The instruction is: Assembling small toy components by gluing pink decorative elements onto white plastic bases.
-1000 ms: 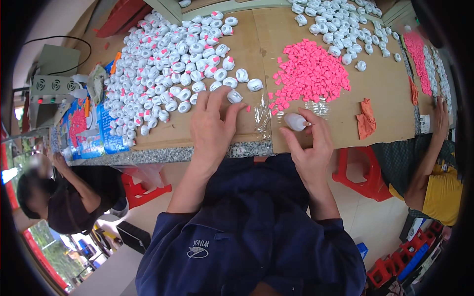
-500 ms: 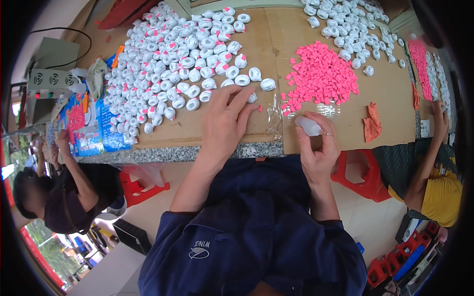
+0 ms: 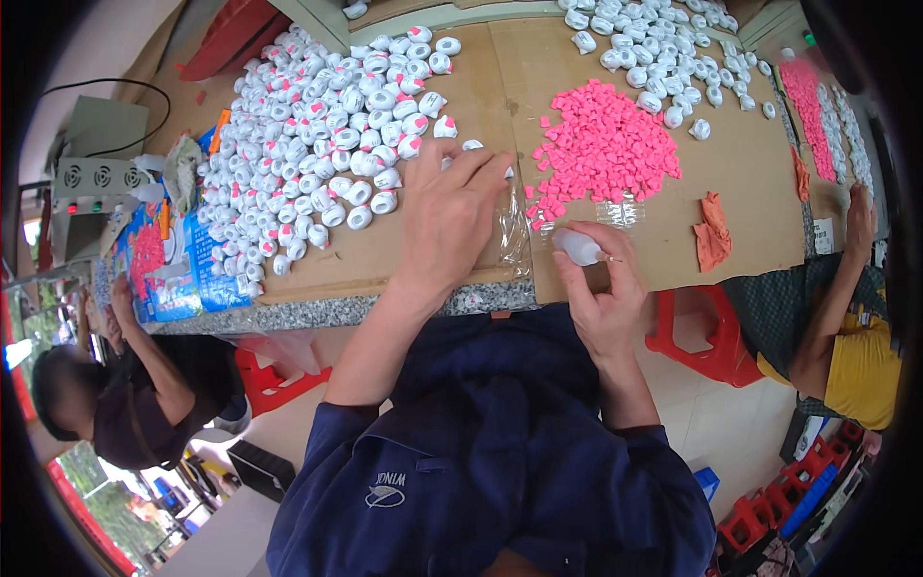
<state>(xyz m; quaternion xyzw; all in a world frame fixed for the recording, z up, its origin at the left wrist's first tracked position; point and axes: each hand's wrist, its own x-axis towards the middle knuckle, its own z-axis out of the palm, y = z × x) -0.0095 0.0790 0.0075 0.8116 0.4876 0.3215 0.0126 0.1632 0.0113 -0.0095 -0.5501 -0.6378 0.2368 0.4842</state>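
My left hand [image 3: 448, 223] curves over several small white rounded plastic shells at the right edge of a large pile of white shells [image 3: 317, 144]. One white shell [image 3: 508, 173] shows at its fingertips; most of what lies under the fingers is hidden. My right hand [image 3: 608, 288] is closed around a small translucent bottle [image 3: 579, 247], tilted with its rounded end toward the left. A thin tip shows by the fingers. Many shells in the pile have an oval opening and a pink spot. Just beyond the bottle lies a heap of small pink pieces [image 3: 611, 144].
More white shells [image 3: 663, 58] lie at the back right. An orange crumpled glove or cloth [image 3: 711, 233] is on the cardboard [image 3: 760, 207]. A grey box with fans [image 3: 101, 178] stands at far left. Co-workers sit on both sides. The granite table edge [image 3: 385, 310] runs before me.
My left hand has moved right and away over the nearby shells, covering most of them. The loose pink piece by its fingers is no longer visible. My right hand still holds the bottle. The view shifted slightly.
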